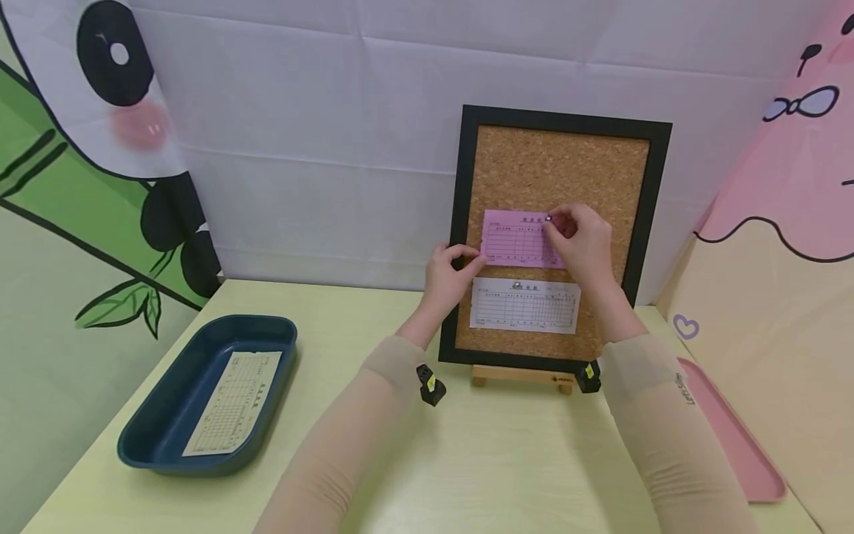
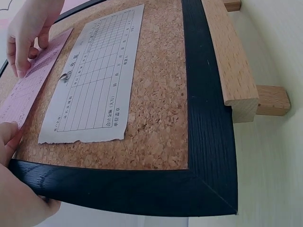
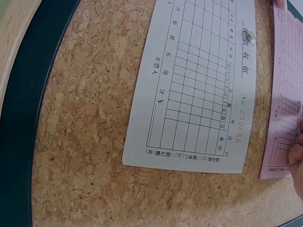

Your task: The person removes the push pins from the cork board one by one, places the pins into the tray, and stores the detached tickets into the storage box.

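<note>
A pink receipt slip (image 1: 510, 239) lies against the corkboard (image 1: 560, 170), above a white receipt slip (image 1: 525, 305) held by a clear pushpin (image 3: 249, 36). At the pink slip's lower left corner, my left hand (image 1: 448, 278) pinches it with thumb and index finger; its other fingers are by the board's black frame. My right hand (image 1: 584, 241) holds a small shiny pushpin (image 1: 548, 219) between thumb and index finger at the pink slip's upper right. In the right wrist view, only part of the right hand (image 3: 297, 161) shows, and the pin is hidden.
The board leans on a wooden stand (image 1: 510, 376) against the pale wall cloth. To the left, a dark blue tray (image 1: 150, 415) holds a yellowish receipt slip (image 1: 233, 400). A pink tray (image 1: 767, 475) lies at the right, partly behind the right sleeve.
</note>
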`<state>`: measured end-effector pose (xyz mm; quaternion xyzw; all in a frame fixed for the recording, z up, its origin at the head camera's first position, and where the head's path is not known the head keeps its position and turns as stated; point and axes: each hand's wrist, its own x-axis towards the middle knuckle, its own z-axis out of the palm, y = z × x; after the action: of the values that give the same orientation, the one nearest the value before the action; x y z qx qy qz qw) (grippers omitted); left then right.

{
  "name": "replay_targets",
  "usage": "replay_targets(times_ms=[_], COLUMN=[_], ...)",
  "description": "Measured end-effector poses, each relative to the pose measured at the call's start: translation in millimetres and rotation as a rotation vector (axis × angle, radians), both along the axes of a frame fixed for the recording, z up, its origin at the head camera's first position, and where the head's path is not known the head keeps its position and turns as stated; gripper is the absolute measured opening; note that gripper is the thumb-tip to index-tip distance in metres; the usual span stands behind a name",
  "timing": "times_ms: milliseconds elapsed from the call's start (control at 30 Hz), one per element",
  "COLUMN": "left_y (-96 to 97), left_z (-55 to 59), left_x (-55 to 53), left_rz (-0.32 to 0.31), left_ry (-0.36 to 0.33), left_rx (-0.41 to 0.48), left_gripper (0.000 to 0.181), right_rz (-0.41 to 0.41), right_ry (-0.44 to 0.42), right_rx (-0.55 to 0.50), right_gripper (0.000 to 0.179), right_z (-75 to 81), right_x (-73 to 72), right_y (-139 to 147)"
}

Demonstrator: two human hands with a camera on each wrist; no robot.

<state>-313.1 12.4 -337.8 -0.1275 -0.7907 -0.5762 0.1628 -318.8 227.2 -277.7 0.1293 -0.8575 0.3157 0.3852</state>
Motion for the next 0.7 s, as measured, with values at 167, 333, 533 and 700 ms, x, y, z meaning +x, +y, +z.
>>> replay_targets(times_ms=[167, 333, 533, 700], left_y=[-0.5, 1.3, 2.1, 1.2], left_z=[-1.7, -2.1, -2.7, -2.3], left_x=[-2.3, -1.7, -2.4, -3.1], left_rz=[-0.004, -0.005, -0.002, -0.001], left_ry=[0.026, 0.049, 0.039, 0.034], left_rx=[-0.016, -0.012, -0.001, 0.008], left_gripper=[0.022, 0.02, 0.02, 0.019], right_rz=[-0.015, -0.029, -0.048, -0.071], right_ry=[0.011, 0.013, 0.002, 0.022], right_rx=[0.007, 0.036, 0.077, 0.126], right_gripper=[0.018, 0.017, 0.017, 0.017], right_z=[1.9, 2.9, 3.9, 4.3], right_x=[-1.0, -0.4, -0.3, -2.0], right_y=[-0.2, 0.0, -1.1, -2.6])
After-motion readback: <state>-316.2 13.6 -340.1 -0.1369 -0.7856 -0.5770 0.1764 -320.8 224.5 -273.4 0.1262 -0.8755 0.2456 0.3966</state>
